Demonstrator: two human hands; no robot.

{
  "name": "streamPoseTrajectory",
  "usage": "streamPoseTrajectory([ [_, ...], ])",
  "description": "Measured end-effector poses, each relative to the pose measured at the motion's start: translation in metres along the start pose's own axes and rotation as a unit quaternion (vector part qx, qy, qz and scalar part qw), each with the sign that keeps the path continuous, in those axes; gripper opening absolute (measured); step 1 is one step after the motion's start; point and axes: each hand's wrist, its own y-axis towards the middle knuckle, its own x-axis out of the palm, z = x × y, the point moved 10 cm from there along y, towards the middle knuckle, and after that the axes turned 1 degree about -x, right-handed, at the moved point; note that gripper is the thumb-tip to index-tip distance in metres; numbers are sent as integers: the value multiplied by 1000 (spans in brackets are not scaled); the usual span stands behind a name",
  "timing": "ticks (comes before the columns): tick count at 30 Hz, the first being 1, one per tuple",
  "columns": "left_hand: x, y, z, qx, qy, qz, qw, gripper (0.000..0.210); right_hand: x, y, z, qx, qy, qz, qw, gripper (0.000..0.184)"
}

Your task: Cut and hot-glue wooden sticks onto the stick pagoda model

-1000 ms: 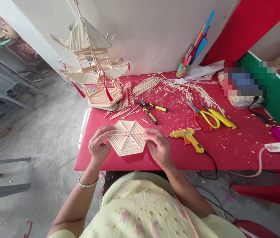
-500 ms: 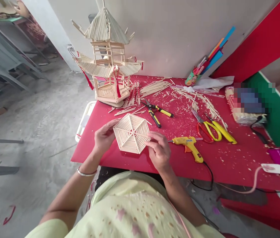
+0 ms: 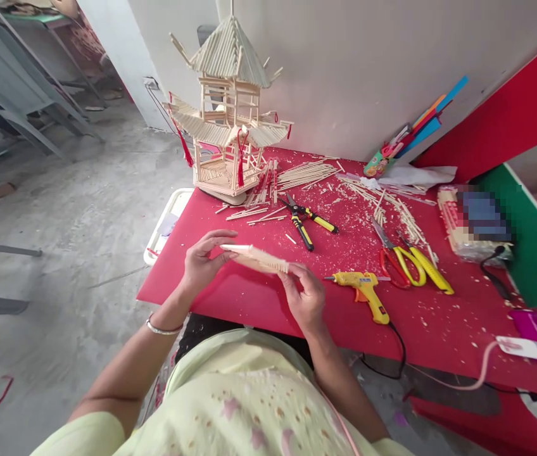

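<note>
A hexagonal panel of thin wooden sticks (image 3: 258, 258) is held between my two hands above the red table (image 3: 230, 304), turned nearly edge-on to my view. My left hand (image 3: 204, 259) pinches its left edge between thumb and fingers. At the right edge, my right hand (image 3: 304, 291) grips it the same way. Beyond the panel lie yellow-and-black pliers (image 3: 303, 221) with their handles spread. A yellow glue gun (image 3: 362, 291) rests just right of my right hand.
A stick-built pagoda (image 3: 230, 120) with red tassels stands at the back left. Loose sticks (image 3: 309, 172) and chips are strewn around. Scissors (image 3: 399, 256), a yellow cutter (image 3: 430, 269), a pen cup (image 3: 382, 158) and a stick packet (image 3: 472, 237) are to the right. A grey chair (image 3: 16, 76) stands left.
The hexagonal panel has tipped from face-up to nearly edge-on, still in both hands. My view has shifted slightly, so the pagoda and tools sit further right in the picture.
</note>
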Motion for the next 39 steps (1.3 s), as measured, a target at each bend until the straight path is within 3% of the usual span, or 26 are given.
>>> streamPoseTrajectory([
  [4, 9, -3, -30, -151, -61, -26, 986, 32, 13, -16, 38, 187, 98, -21, 977, 28],
  [6, 17, -7, -42, -213, -98, -37, 971, 39, 17, -22, 49, 242, 131, -17, 961, 37],
  [10, 32, -17, -57, -314, -125, -67, 939, 54, 16, -21, 55, 248, 80, -15, 965, 49],
  [14, 32, -23, -69, -370, -109, -71, 920, 70, 19, -17, 54, 212, 9, -41, 976, 48],
  [18, 23, -21, -79, -371, -85, -37, 924, 79, 24, -17, 54, 200, -14, -63, 978, 43],
  [22, 20, -18, -85, -341, -35, -43, 938, 64, 26, -16, 52, 191, -44, -80, 977, 41],
  [27, 8, -7, -71, -184, 179, -23, 966, 40, 26, -12, 45, 155, -68, -84, 982, 39],
  [30, 7, -4, -65, -114, 227, -12, 967, 36, 27, -11, 41, 128, -58, -76, 987, 38],
  [34, 0, -4, -70, -124, 227, 18, 966, 35, 27, -12, 37, 99, -36, -60, 993, 38],
  [39, -3, -5, -55, -108, 254, 45, 960, 37, 29, -14, 33, 67, -52, -56, 995, 36],
])
